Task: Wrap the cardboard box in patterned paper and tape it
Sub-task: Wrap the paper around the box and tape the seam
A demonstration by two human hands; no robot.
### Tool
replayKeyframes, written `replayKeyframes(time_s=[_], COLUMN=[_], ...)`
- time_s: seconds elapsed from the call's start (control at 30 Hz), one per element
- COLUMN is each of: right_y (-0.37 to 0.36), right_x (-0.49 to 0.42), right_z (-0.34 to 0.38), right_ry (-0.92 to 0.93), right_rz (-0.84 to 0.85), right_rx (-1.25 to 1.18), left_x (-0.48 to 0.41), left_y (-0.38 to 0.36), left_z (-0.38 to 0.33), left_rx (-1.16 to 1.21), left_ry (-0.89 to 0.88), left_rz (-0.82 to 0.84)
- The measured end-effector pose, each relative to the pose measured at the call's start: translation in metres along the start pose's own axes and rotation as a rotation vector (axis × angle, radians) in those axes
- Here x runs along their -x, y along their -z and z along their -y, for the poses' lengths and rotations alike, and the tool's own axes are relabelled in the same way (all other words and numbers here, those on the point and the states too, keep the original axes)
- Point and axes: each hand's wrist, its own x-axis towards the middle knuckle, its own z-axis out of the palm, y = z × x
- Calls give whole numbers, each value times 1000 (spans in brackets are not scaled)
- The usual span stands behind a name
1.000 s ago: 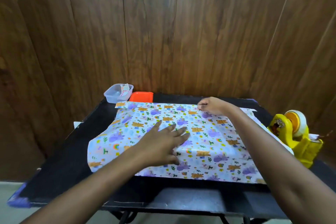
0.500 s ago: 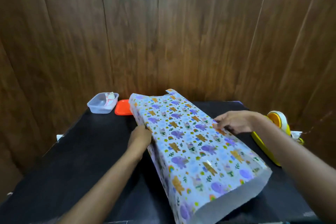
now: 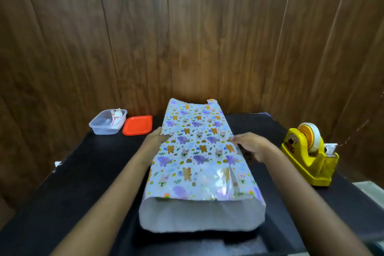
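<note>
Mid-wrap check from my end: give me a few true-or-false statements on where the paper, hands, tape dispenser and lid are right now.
1. The near end of the patterned paper is open. True.
2. The yellow tape dispenser stands left of the paper. False: it stands to the right.
3. The orange lid sits on the clear container. False: it lies beside the container on the black table.
4. The left hand and right hand are at opposite sides of the paper. True.
</note>
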Motion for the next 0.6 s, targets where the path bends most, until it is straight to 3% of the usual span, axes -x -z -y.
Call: replayKeyframes(time_s=[0.17, 0.37, 0.6], right_y=[8, 13, 4], right_x=[4, 36, 44], right_z=[5, -42, -61], right_ry=[21, 26, 61], right_rz=[-80, 131, 180], right_rx=[-134, -419, -593], left_x=[-11, 32, 46], left_y=[-8, -6, 1], left_z=[1, 31, 42], left_rx=[151, 331, 472], left_ry=[-30, 30, 167], left_rz=[-90, 94, 174])
